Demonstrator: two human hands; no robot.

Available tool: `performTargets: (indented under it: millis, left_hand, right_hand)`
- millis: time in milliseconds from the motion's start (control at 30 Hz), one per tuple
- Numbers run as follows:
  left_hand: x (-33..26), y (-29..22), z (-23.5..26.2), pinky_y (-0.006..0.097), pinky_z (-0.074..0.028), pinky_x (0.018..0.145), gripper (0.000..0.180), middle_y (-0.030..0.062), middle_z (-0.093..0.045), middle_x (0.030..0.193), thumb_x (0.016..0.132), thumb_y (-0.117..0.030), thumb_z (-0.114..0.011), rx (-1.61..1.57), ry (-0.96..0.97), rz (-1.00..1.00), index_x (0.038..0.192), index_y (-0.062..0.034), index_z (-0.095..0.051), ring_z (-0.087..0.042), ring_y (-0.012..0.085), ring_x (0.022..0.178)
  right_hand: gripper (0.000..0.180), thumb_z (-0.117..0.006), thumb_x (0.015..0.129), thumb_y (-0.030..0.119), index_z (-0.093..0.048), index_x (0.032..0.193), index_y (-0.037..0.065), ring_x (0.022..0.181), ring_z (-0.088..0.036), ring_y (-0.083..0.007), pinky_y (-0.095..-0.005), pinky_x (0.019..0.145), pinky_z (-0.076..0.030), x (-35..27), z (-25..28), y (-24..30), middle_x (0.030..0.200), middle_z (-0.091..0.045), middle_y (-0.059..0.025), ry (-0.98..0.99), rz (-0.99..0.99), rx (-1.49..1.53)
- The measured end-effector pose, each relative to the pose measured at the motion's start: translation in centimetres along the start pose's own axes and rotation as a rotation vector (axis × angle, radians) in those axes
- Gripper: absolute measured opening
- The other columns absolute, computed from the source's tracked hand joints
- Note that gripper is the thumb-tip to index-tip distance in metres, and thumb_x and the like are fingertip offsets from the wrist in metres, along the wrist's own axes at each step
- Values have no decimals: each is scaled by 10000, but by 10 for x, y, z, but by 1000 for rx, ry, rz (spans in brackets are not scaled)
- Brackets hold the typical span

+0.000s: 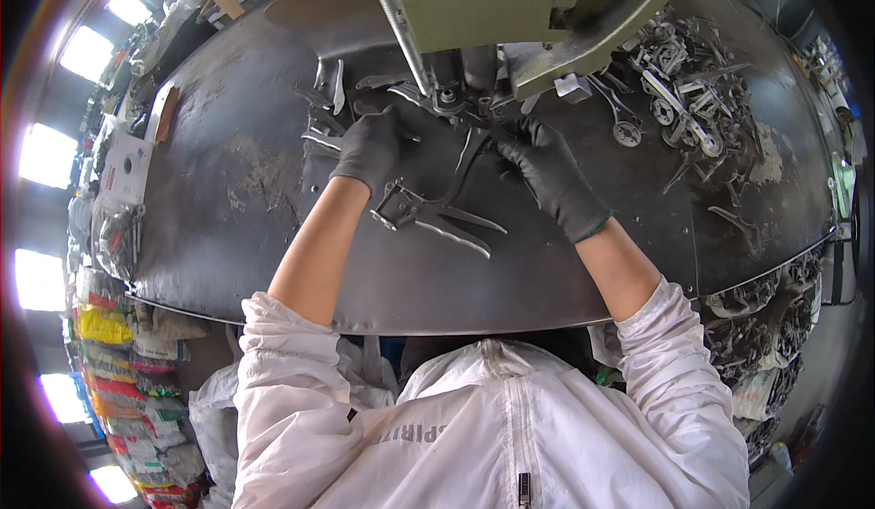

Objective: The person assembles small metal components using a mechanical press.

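My left hand [369, 151], in a dark grey glove, is closed beside the machine's lower tip; the small metal piece at its fingertips is mostly hidden. Opposite it, my right hand [551, 176], gloved alike, pinches the upper end of a plier-like metal tool [460, 167] under the press head. This tool's long arm slants down between my hands. Below, two spread handles [456, 228] and a bracket-shaped end [394, 206] lie on the dark metal table [437, 295]. The olive-green press [483, 8] stands over the work, its tip hiding part of the joint.
Several loose metal handles [324, 94] lie left of the press. A large heap of metal tool parts [688, 99] covers the table's right rear. One stray part [734, 222] rests near the right edge. A white box [128, 167] stands at the left edge, with stacked sacks [118, 372] beyond.
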State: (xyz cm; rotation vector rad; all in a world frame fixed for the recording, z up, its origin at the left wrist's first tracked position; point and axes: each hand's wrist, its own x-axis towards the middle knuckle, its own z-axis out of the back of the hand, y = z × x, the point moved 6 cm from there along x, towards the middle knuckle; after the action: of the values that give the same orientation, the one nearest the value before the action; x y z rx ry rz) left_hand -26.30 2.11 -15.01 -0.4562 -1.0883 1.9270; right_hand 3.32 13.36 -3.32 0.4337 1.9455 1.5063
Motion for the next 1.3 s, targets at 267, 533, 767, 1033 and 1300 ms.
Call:
performTargets:
  millis: [267,533,767,1033,1300]
  left_hand:
    - [-53,-169,4,286,-478,614,289,55,-605,761,781,-109,-594,-220,28,158,1063,-53,-568,-587,164,670]
    - [-88,-163,4,233,-466,586,216,45,-574,854,867,-190,-548,-515,128,384,1008,-28,-572,-564,94,692]
    - [-107,-230,-25,198,-436,569,326,87,-605,906,882,-127,-450,-523,575,221,1178,-1,-507,-574,98,689]
    - [-105,-247,-78,220,-470,683,485,50,-593,896,899,-397,-512,-746,506,278,1157,13,-511,-575,105,757]
    - [-105,-211,-102,259,-477,767,395,104,-620,927,934,-303,-443,-649,429,401,1090,49,-527,-609,153,849]
  right_hand:
    - [184,-563,861,60,-531,1036,12,723,-565,-53,-209,636,-484,-16,16,21,858,-600,-22,-8,53,86]
    - [199,-551,857,38,-526,1048,-12,698,-572,-67,-207,611,-477,-17,29,-1,846,-599,-28,-38,-8,-84]
    - [187,-532,861,45,-519,1043,4,643,-580,-83,-224,565,-501,-17,24,-11,855,-585,-43,-45,-36,32]
    - [206,-566,843,158,-567,1011,39,698,-616,-260,-342,669,-518,-8,22,20,841,-613,-118,-10,349,-607]
    - [606,-573,742,143,-336,1294,59,877,-573,-401,-459,800,-464,171,261,-27,1023,-565,-237,-549,624,-607]
